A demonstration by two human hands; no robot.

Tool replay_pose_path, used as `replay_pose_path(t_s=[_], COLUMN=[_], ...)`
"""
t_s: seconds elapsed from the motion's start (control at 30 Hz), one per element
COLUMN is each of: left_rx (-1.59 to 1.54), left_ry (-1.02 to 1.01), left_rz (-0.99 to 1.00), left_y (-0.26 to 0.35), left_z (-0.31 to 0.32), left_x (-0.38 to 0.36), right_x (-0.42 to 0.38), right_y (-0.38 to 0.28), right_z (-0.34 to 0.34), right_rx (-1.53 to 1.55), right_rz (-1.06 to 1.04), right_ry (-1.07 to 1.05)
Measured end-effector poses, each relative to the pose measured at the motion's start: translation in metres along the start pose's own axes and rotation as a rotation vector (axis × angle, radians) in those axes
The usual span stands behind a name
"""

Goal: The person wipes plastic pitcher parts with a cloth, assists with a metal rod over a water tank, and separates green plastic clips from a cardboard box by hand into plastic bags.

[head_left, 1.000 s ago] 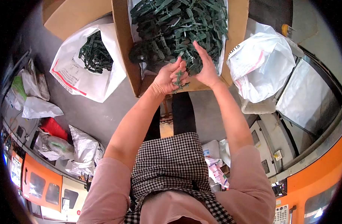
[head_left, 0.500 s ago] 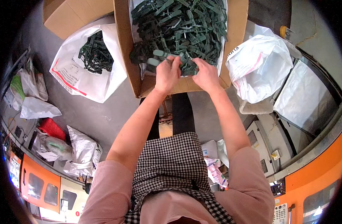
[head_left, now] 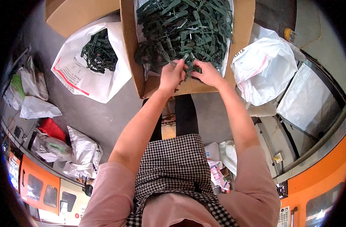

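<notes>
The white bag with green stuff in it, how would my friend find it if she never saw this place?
Start at the big cardboard box full of dark green plastic pieces, where the left hand and right hand are working. Look just left of it, on the grey floor: the white bag lies there. Unlike the other white bags, it is open, showing green pieces, with red print on its side.

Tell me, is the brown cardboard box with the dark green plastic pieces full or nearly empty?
Full. Dark green plastic pieces heap across the brown cardboard box, hiding its bottom. Both hands grip pieces at its near edge.
</notes>
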State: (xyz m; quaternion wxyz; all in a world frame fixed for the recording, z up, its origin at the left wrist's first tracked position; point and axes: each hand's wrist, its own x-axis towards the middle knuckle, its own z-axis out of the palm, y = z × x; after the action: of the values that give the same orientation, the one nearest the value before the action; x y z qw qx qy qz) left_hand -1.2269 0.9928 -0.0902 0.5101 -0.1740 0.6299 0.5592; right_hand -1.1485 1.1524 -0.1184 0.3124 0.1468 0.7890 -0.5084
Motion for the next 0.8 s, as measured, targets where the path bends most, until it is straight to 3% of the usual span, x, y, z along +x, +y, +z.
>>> replay_pose_path(t_s=[0.03,0.07,0.13,0.2,0.27,0.33,0.37,0.4,0.47,0.53,0.6,0.63,0.67,0.73,0.77,0.8], left_rx=[0.222,0.219,0.938,0.882,0.641,0.415,0.334,0.255,0.349,0.152,-0.051,-0.115,-0.222,-0.125,0.131,0.492], left_ry=[0.027,0.03,0.219,0.222,0.431,0.535,0.49,0.445,0.302,0.189,-0.078,-0.112,-0.2,-0.164,-0.015,0.089], left_rz=[0.179,0.178,0.728,0.704,0.543,0.515,0.491,0.468,0.322,0.075,-0.084,-0.115,-0.104,0.008,0.067,0.39], left_y=[-0.007,-0.006,-0.005,-0.002,0.002,0.036,0.042,0.047,0.063,0.073,0.065,0.062,0.05,0.042,0.047,0.037], left_z=[0.0,-0.002,-0.007,-0.015,-0.035,-0.064,-0.09,-0.113,-0.137,-0.129,-0.129,-0.122,-0.12,-0.105,-0.095,-0.089], left_x=[0.001,0.0,0.001,0.002,0.003,-0.018,-0.021,-0.023,-0.038,-0.052,-0.051,-0.052,-0.047,-0.045,-0.05,-0.052], right_x=[-0.001,-0.003,-0.001,0.004,0.005,0.006,0.02,0.034,0.054,0.061,0.065,0.065,0.064,0.06,0.049,0.046], right_y=[0.0,-0.012,-0.014,-0.005,0.004,0.011,-0.002,-0.006,-0.028,-0.063,-0.097,-0.107,-0.1,-0.073,-0.09,-0.085], right_z=[0.002,0.0,0.006,0.018,0.027,0.047,0.045,0.057,0.078,0.09,0.095,0.096,0.098,0.098,0.083,0.084], right_rx=[-0.002,0.118,0.236,-0.346,-0.43,-0.901,-0.627,-0.472,0.011,0.128,0.098,0.135,0.126,0.004,-0.164,-0.179], right_rz=[0.0,0.123,0.246,0.283,0.375,0.216,0.357,0.4,0.355,-0.053,-0.288,-0.371,-0.37,-0.493,-0.056,0.092], right_ry=[-0.003,-0.036,-0.072,0.188,0.158,0.368,0.092,0.024,0.1,0.283,0.436,0.481,0.481,0.23,-0.022,-0.031])
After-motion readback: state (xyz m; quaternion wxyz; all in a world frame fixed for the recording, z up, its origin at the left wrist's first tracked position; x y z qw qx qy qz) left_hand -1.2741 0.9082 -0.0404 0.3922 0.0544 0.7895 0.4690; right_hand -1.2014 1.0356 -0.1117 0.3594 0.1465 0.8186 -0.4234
